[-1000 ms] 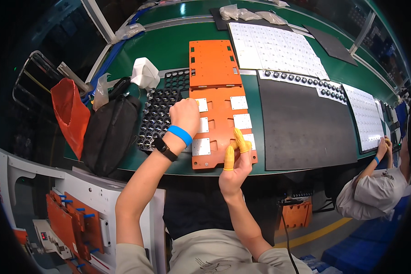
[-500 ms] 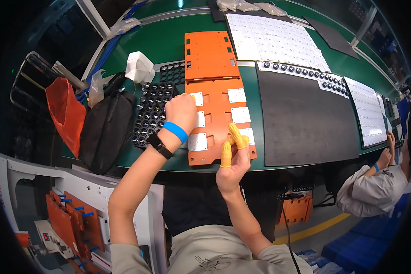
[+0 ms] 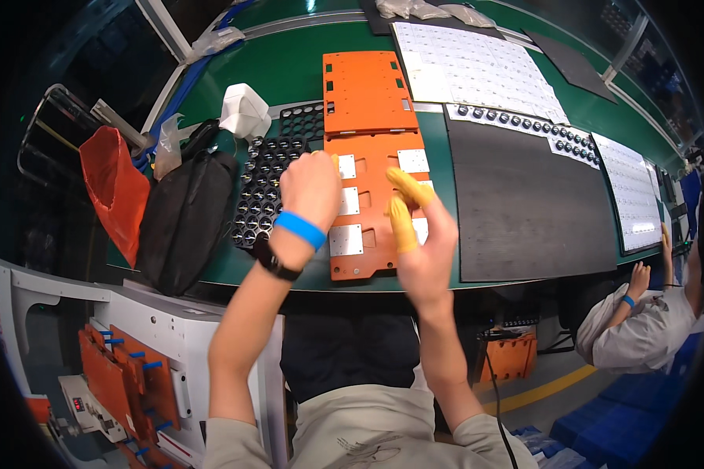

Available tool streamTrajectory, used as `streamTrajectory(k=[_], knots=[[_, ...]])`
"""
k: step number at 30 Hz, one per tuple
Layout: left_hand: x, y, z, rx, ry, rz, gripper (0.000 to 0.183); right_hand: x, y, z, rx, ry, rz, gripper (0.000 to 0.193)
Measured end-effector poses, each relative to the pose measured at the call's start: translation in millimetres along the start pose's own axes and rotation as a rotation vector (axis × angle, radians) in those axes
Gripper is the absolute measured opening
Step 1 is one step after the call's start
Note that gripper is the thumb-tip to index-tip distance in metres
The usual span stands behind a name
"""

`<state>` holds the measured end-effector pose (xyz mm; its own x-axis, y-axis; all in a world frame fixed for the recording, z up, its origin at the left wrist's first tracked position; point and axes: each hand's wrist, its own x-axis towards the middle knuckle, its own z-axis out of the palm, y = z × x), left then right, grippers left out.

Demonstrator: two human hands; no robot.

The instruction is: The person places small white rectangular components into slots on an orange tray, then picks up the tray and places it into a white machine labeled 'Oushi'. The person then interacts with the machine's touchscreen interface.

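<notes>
An orange hinged fixture point(image 3: 371, 250) lies unfolded before me, its lid point(image 3: 368, 90) laid back on the far side. White square plates point(image 3: 346, 240) sit in two columns on its near half. My left hand point(image 3: 311, 187) is curled over the left edge, between the fixture and a black tray point(image 3: 258, 195) of round parts; its fingertips are mostly hidden, with a bit of yellow finger cot showing. Over the right column hovers my right hand point(image 3: 426, 250), thumb and fingers in yellow cots, slightly apart, with nothing visible between them. It partly covers two plates there.
Right of the fixture lies a black mat point(image 3: 532, 211), with round black parts point(image 3: 516, 119) in rows beyond it. White sheets point(image 3: 477, 70) lie at the back. A white container point(image 3: 244, 111) and black bag point(image 3: 188, 223) are at left. A co-worker's hand point(image 3: 640, 279) shows far right.
My right hand has moved forward and turned inward over the right column of plates, its thumb and fingers closer together. The left hand stays nearly in place at the fixture's left edge.
</notes>
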<state>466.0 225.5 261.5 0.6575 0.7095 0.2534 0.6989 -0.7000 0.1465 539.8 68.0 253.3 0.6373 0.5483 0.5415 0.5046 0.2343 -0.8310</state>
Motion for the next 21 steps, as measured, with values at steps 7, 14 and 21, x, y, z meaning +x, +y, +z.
streamTrajectory(k=[7,14,21], knots=[[-105.8,29.3,-30.3,-0.459,0.124,0.031,0.038,117.1,58.1,-2.5,-0.350,-0.168,0.230,0.049],[-149.9,20.3,21.8,-0.501,0.206,0.045,0.094,173.9,107.4,13.4,-0.127,-0.306,0.701,0.057],[-154.4,18.2,46.4,-0.727,0.295,-0.113,0.098,187.8,157.3,10.6,0.243,-0.130,0.667,0.049]])
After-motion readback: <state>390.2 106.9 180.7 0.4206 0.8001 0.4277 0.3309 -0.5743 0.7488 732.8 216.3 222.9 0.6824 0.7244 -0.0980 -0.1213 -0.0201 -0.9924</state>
